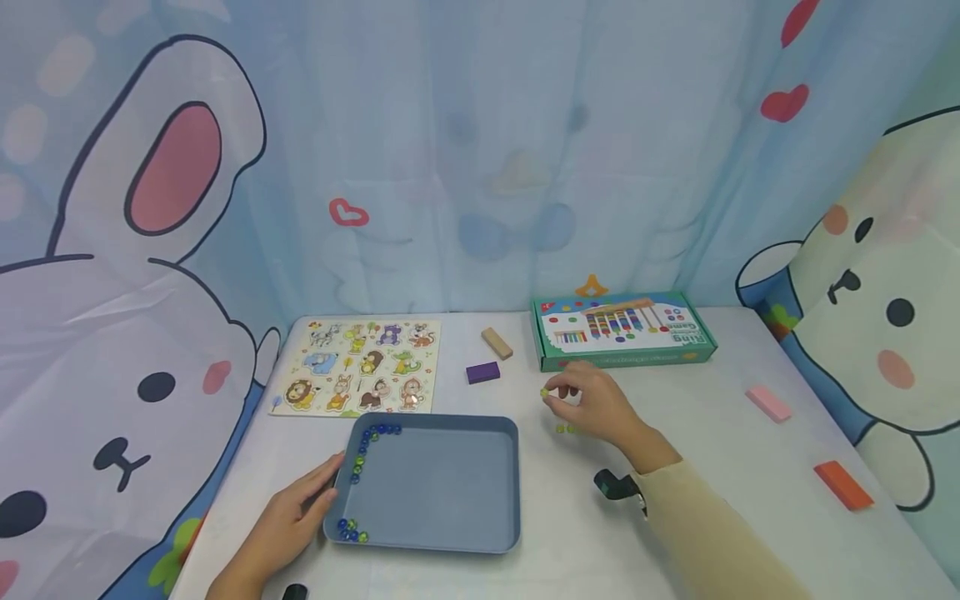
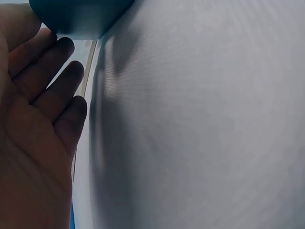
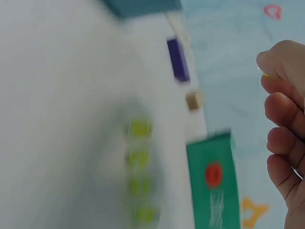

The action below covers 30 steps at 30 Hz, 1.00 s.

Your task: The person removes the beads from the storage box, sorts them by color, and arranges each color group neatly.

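My left hand [image 1: 288,521] rests against the left side of a blue-grey tray [image 1: 427,546], thumb and index finger touching its wall. In the left wrist view, the fingers [image 2: 66,90] are loosely extended beside the tray [image 2: 81,21]. Blue and green marbles [image 1: 360,450] line the tray's upper-left edge, and a small cluster of marbles [image 1: 351,531] lies in its lower-left corner. Right of the tray, my right hand [image 1: 592,404] pinches a yellow-green marble [image 1: 544,392] above the table. Beneath that hand, several green marbles [image 3: 139,158] form a row, blurred in the right wrist view.
An animal picture board [image 1: 360,367] lies behind the tray. Near it are a purple block [image 1: 483,372] and a wooden block [image 1: 497,342]. A green game box [image 1: 626,331] stands at the back. Pink [image 1: 768,403] and orange blocks [image 1: 843,485] lie to the right.
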Available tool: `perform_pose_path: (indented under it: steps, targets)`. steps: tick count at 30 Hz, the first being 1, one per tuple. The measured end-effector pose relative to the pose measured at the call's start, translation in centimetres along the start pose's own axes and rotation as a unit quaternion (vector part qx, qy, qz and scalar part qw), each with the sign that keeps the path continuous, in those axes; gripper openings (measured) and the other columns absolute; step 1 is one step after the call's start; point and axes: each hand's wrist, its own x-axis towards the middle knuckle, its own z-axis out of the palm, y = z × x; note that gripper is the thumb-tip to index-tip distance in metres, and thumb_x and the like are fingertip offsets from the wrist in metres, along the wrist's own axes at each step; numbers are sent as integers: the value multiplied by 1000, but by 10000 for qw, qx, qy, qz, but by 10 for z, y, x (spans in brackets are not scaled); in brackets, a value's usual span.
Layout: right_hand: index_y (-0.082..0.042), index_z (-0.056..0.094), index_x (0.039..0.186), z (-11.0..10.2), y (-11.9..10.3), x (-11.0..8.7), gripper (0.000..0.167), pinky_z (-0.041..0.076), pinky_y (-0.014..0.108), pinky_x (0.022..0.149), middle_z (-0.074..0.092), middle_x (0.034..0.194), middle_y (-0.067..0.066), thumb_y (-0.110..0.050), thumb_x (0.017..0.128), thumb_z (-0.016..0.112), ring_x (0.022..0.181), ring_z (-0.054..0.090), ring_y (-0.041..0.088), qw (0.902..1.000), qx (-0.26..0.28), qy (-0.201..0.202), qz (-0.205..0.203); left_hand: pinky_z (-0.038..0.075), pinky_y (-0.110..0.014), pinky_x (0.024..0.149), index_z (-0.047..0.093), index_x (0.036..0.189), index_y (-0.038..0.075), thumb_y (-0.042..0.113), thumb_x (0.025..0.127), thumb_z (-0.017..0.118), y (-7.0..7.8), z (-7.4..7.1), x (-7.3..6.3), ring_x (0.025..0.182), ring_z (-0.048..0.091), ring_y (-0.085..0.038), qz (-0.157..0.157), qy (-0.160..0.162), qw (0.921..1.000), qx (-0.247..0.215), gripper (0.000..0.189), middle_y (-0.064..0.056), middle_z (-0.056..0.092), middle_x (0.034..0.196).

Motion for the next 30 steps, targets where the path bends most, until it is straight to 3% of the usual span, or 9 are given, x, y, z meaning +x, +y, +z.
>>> perform_pose_path:
  steps: [8,17,30]
  targets:
    - [-16,79,100,-18,42,-28,12,51,29,73,61,81,-7,-18,89,83,84,56,16,9965,-252,-68,800,18,2,111,52,155,15,31,109,58,0,0,0,145,51,-30,-11,15,10000,-36,49,-6,53,159]
    - [-13,80,100,-28,68,-56,13,49,31,73,59,79,-5,-18,88,82,83,52,16,9875,-568,-379,1422,19,2,111,52,155,17,30,108,59,-3,2,-1,145,51,-29,18,48,10000,-32,49,-5,53,159]
    - [-17,80,97,-20,86,-76,12,44,27,69,59,78,-10,-21,87,83,77,50,11,9849,-632,-793,1404,20,3,110,51,156,19,32,108,59,-5,3,-1,145,50,-29,-51,13,10000,-44,50,-3,53,159]
